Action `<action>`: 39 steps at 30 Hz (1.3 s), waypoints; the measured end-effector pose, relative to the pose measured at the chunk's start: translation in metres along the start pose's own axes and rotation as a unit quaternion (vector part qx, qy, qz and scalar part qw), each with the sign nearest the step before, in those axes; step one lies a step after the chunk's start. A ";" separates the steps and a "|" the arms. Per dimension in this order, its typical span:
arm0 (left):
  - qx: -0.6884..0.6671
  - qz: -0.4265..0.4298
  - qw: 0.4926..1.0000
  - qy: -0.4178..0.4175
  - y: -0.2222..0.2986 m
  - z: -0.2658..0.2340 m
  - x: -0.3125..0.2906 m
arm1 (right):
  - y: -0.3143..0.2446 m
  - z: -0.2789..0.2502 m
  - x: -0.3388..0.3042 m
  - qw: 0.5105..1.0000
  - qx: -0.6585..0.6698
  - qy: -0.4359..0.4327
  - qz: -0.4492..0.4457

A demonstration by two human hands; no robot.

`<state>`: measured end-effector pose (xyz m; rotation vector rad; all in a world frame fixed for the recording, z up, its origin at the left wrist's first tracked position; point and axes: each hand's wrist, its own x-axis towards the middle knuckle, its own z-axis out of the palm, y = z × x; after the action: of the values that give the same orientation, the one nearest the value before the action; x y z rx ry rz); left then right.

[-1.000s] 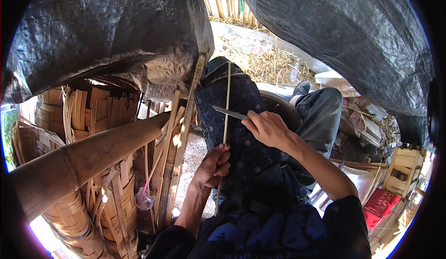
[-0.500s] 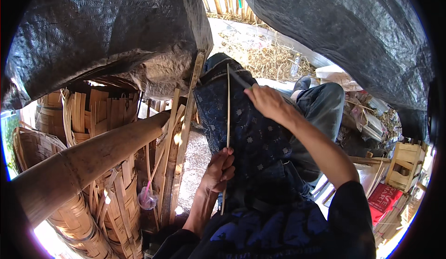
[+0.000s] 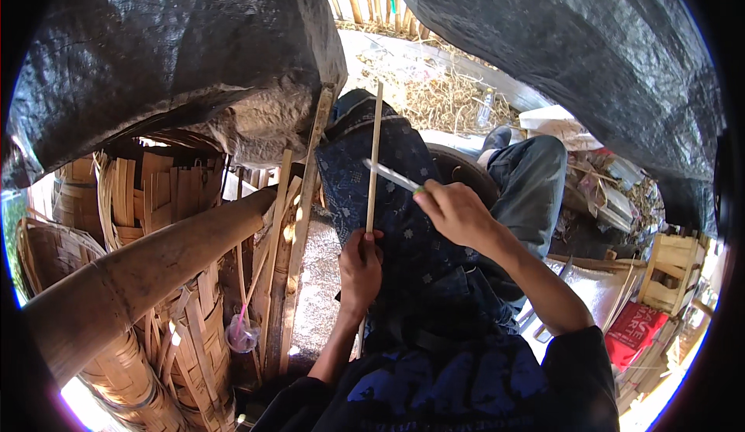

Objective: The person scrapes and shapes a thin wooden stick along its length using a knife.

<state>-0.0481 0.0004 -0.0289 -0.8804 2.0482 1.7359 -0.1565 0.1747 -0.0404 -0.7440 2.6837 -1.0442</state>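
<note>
My left hand (image 3: 360, 271) is closed round a long, thin bamboo strip (image 3: 376, 141), which points away from me above my lap. The strip's near end comes out below that hand, by my shirt. In my right hand (image 3: 458, 213) is a knife (image 3: 397, 177) with a narrow blade and a bit of green showing at its handle. The blade points left and its tip crosses the strip about midway along the far part; I cannot tell whether they touch. Under both lies a dark blue patterned cloth (image 3: 423, 238) over my leg.
At the left, a thick bamboo pole (image 3: 155, 277) slants past woven bamboo baskets (image 3: 128, 370). A small clear plastic cup (image 3: 242, 334) hangs near upright slats. Dark tarpaulin (image 3: 559, 52) droops overhead. Ahead lies a pile of shavings (image 3: 442, 98). A red bag (image 3: 636, 333) and wooden crate (image 3: 671, 273) are at right.
The knife has come back toward me from the strip's far end, its blade now more crosswise. My left hand has shifted slightly forward, and the strip appears turned, showing a wider face.
</note>
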 end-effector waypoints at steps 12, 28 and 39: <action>0.313 0.202 0.922 0.105 0.004 0.016 -0.005 | 0.013 0.014 -0.005 0.996 -0.005 -0.083 0.017; -0.052 0.024 0.998 0.037 0.006 0.005 -0.007 | -0.007 0.020 0.002 0.997 0.022 -0.050 0.046; -0.007 0.074 0.992 0.097 -0.011 0.017 -0.015 | -0.005 0.039 0.001 0.997 -0.018 -0.057 0.041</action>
<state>-0.0320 0.0194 -0.0321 -0.9561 2.2808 1.8066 -0.1426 0.1480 -0.0662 -0.6735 2.6169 -0.9091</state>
